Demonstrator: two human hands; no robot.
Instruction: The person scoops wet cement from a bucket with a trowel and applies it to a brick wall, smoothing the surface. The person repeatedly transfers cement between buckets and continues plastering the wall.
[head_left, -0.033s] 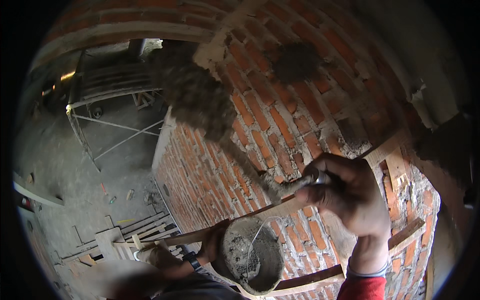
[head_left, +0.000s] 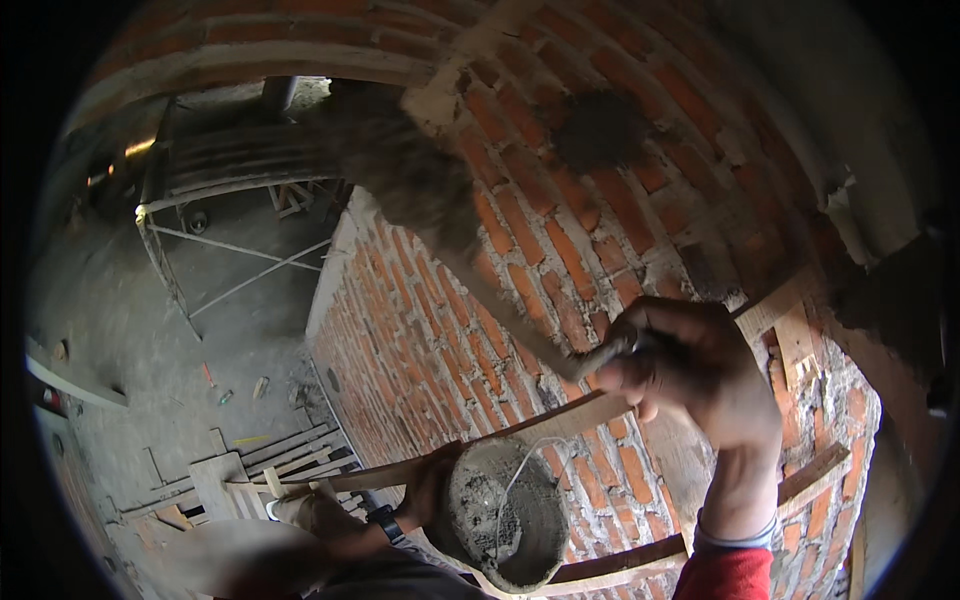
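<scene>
Head view: right hand [head_left: 690,370] closed on a trowel [head_left: 500,300] against the brick wall [head_left: 420,340].
Its long axis ran up-left from that grip; left hand [head_left: 425,490] clasped the mortar bucket [head_left: 505,515] below, touching the rim.

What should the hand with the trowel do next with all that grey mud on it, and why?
Probably flick or press the mortar onto the brick wall. The right hand holds a trowel loaded with wet mortar, raised close to the bare bricks, while the left hand grips the mortar bucket below.
</scene>
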